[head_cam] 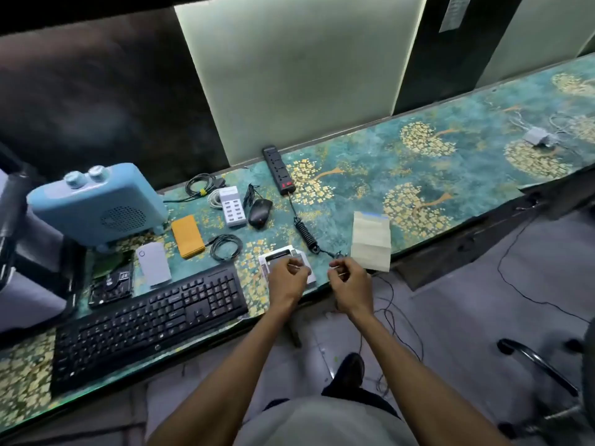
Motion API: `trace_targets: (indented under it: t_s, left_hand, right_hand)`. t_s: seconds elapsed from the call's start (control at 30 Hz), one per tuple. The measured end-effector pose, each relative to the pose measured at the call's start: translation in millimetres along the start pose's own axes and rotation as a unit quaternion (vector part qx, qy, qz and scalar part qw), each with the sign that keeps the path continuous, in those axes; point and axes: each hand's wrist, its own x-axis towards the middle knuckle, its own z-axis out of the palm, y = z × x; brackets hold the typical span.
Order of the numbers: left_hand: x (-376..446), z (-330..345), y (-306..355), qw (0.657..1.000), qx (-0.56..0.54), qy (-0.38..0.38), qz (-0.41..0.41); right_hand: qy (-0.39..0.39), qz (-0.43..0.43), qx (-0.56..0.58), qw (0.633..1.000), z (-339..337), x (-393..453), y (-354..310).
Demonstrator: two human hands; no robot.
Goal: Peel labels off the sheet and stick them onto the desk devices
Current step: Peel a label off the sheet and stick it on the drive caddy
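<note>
Low in the centre of the frame, both hands hover over the near edge of the desk [418, 130]. The left hand [287, 278] has its fingers curled together above a flat silver device [273, 254], and the right hand [349, 280] pinches something small and pale, probably a label, though it is too small to be sure. The label sheet [371, 241] lies just right of the hands, pale and creased, by the coiled cable [306, 233]. A label is thin, limp and sticky, so it will likely curl and cling to skin; it is best taken by one corner or edge, adhesive side kept clear. The keyboard [151, 320], mouse [260, 212] and blue heater [96, 204] sit to the left
</note>
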Motion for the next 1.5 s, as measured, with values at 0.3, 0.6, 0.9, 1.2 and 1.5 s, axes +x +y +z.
trace_targets:
  t_s: [0.3, 0.6, 0.9, 1.2, 1.5]
  left_hand:
    - [22, 91, 43, 0.996, 0.027, -0.084, -0.004]
    - [32, 126, 83, 0.972, -0.081, -0.187, -0.116]
    - [52, 115, 79, 0.945, -0.151, -0.215, -0.195]
    - [59, 109, 84, 0.896, -0.183, -0.312, -0.257]
    - [75, 104, 74, 0.854, -0.273, -0.290, -0.335]
  right_hand:
    - [0.048, 0.056, -0.022, 0.997, -73, 67, 33]
    - [0.064, 0.177, 0.040, 0.981, -84, 92, 63]
    - [0.047, 0.324, 0.163, 0.931, -75, 114, 53]
    - [0.008, 0.344, 0.217, 0.914, -66, 109, 47]
    - [0.088, 0.334, 0.209, 0.915, -82, 111, 49]
